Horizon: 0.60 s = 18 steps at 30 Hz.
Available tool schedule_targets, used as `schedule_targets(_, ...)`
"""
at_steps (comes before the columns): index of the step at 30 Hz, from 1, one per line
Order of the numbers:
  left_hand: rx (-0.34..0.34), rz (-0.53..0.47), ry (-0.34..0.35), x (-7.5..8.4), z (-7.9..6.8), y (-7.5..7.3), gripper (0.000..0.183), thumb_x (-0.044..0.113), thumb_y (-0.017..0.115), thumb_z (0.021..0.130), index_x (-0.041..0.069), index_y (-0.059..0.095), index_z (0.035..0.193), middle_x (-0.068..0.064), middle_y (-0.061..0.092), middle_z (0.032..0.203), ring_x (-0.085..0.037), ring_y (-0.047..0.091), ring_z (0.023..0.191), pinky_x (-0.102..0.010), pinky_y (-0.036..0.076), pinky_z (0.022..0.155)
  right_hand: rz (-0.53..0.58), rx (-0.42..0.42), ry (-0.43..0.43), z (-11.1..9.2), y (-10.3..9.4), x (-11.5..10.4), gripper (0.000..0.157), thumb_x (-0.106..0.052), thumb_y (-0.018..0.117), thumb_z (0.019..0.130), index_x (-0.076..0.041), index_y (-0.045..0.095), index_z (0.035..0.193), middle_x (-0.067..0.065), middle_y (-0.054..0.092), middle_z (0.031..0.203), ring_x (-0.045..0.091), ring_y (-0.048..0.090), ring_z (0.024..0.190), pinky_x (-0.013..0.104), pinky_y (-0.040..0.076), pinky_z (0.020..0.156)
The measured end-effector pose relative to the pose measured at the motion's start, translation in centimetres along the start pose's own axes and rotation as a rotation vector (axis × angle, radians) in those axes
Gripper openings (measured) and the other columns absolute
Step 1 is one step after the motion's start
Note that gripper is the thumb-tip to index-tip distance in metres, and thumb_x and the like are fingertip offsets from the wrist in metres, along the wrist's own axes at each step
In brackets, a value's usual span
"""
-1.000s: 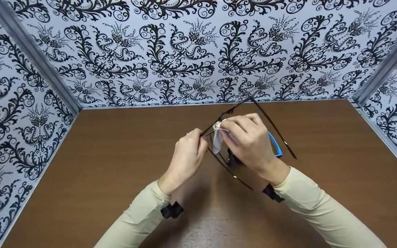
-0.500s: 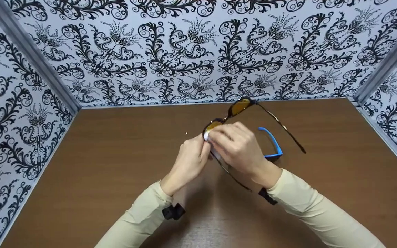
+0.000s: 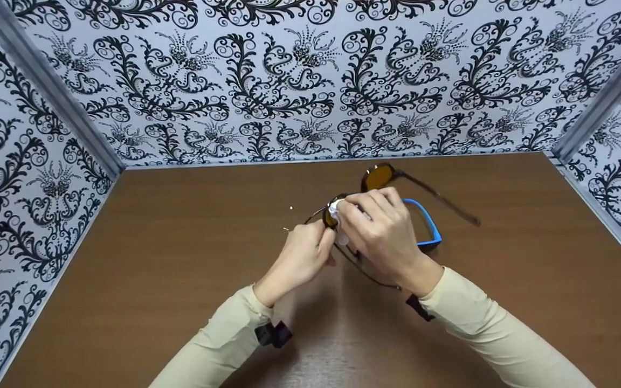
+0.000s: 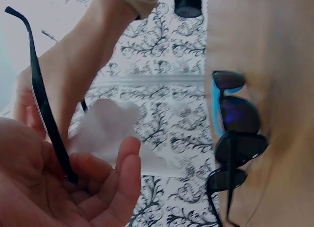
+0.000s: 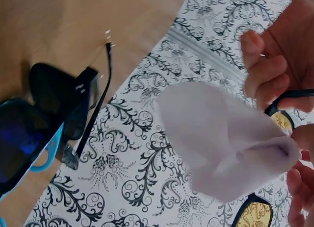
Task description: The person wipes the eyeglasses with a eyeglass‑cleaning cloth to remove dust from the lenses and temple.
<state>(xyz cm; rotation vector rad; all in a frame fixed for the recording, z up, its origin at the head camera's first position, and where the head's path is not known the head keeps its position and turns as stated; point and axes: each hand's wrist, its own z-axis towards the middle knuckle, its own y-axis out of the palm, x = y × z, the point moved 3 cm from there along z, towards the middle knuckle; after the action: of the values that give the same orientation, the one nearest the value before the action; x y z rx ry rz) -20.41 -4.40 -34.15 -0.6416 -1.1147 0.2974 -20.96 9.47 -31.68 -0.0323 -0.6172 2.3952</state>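
Above the table (image 3: 208,226), sunglasses (image 3: 379,177) diagonal, temples (image 3: 439,196) rightward.

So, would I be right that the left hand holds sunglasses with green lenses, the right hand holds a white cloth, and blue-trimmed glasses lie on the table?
Almost: the sunglasses in the left hand have amber lenses, not green, as the head view shows. The right hand does hold a white cloth, and blue-trimmed glasses lie on the table.
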Motion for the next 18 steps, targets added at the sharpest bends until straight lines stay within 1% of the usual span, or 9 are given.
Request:
schedule_targets(2, 0.003, -0.015, 0.002, -0.13, -0.02, 0.04, 0.025, 0.005, 0.039, 0.095, 0.004, 0.058, 0.078, -0.001, 0.062, 0.057, -0.009, 0.061, 0.049, -0.025, 0.047, 0.049, 0.056, -0.039, -0.004, -0.17, 0.18, -0.1, 0.006, -0.008, 0.065, 0.089, -0.003, 0.068, 0.088, 0.01, 0.066, 0.086, 0.026, 0.061, 0.074, 0.039, 0.045, 0.066)
schedule_targets(4, 0.016, -0.019, 0.003, -0.25, -0.07, -0.03, 0.026, 0.005, 0.039, 0.096, 0.005, 0.058, 0.079, -0.002, 0.062, 0.056, -0.01, 0.061, 0.049, -0.025, 0.047, 0.049, 0.086, -0.082, -0.013, -0.45, 0.36, -0.19, 0.005, -0.007, 0.065, 0.088, -0.003, 0.067, 0.089, 0.01, 0.066, 0.086, 0.026, 0.06, 0.073, 0.038, 0.045, 0.065)
schedule_targets(5, 0.022, -0.02, -0.002, -0.31, -0.1, -0.07, 0.026, 0.005, 0.039, 0.096, 0.005, 0.058, 0.079, -0.002, 0.062, 0.056, -0.01, 0.061, 0.049, -0.026, 0.047, 0.048, 0.09, -0.102, -0.015, -0.62, 0.43, -0.21, 0.005, -0.008, 0.065, 0.088, -0.004, 0.067, 0.089, 0.009, 0.066, 0.086, 0.026, 0.06, 0.073, 0.037, 0.044, 0.065)
schedule_targets(7, 0.024, -0.015, -0.012, -0.36, -0.16, -0.1, 0.026, 0.006, 0.039, 0.096, 0.004, 0.059, 0.079, -0.001, 0.062, 0.056, -0.01, 0.061, 0.048, -0.026, 0.047, 0.048, 0.062, -0.126, -0.021, -0.92, 0.51, -0.23, 0.005, -0.008, 0.064, 0.088, -0.004, 0.067, 0.088, 0.009, 0.065, 0.084, 0.026, 0.06, 0.072, 0.037, 0.044, 0.064)
schedule_targets(9, 0.011, -0.009, -0.025, -0.41, -0.21, 0.02, 0.026, 0.006, 0.039, 0.095, 0.004, 0.058, 0.078, -0.001, 0.062, 0.055, -0.01, 0.061, 0.048, -0.026, 0.047, 0.049, 0.0, -0.123, -0.01, -1.06, 0.4, -0.22, 0.007, -0.008, 0.062, 0.089, -0.004, 0.067, 0.087, 0.009, 0.065, 0.083, 0.026, 0.059, 0.072, 0.037, 0.043, 0.064)
schedule_targets(11, -0.006, -0.003, -0.038, -0.36, -0.24, 0.22, 0.025, 0.006, 0.04, 0.095, 0.005, 0.057, 0.076, -0.001, 0.062, 0.055, -0.009, 0.061, 0.048, -0.026, 0.048, 0.051, -0.055, -0.099, 0.009, -1.01, 0.21, -0.2, 0.008, -0.009, 0.061, 0.09, -0.004, 0.067, 0.087, 0.009, 0.065, 0.082, 0.026, 0.06, 0.072, 0.038, 0.044, 0.064)
schedule_targets(13, -0.016, 0.006, -0.041, -0.23, -0.23, 0.44, 0.025, 0.007, 0.04, 0.095, 0.005, 0.056, 0.075, 0.0, 0.062, 0.054, -0.009, 0.061, 0.048, -0.026, 0.048, 0.053, -0.07, -0.069, 0.022, -0.87, 0.01, -0.25, 0.01, -0.009, 0.06, 0.091, -0.003, 0.067, 0.086, 0.011, 0.066, 0.083, 0.026, 0.06, 0.073, 0.038, 0.045, 0.064)
schedule_targets(15, -0.021, 0.005, -0.045, -0.15, -0.18, 0.64, 0.025, 0.007, 0.041, 0.094, 0.006, 0.056, 0.075, 0.0, 0.062, 0.054, -0.008, 0.061, 0.048, -0.026, 0.048, 0.054, -0.031, -0.058, 0.027, -0.8, -0.09, -0.24, 0.01, -0.008, 0.06, 0.091, -0.002, 0.067, 0.088, 0.011, 0.066, 0.084, 0.026, 0.06, 0.073, 0.039, 0.045, 0.064)
schedule_targets(18, -0.015, -0.008, -0.052, -0.17, -0.12, 0.69, 0.025, 0.007, 0.041, 0.095, 0.006, 0.057, 0.076, 0.0, 0.062, 0.055, -0.008, 0.061, 0.048, -0.026, 0.048, 0.053, 0.065, -0.097, -0.003, -0.98, 0.03, -0.21, 0.008, -0.007, 0.062, 0.09, -0.002, 0.068, 0.089, 0.01, 0.065, 0.085, 0.026, 0.059, 0.073, 0.037, 0.045, 0.063)
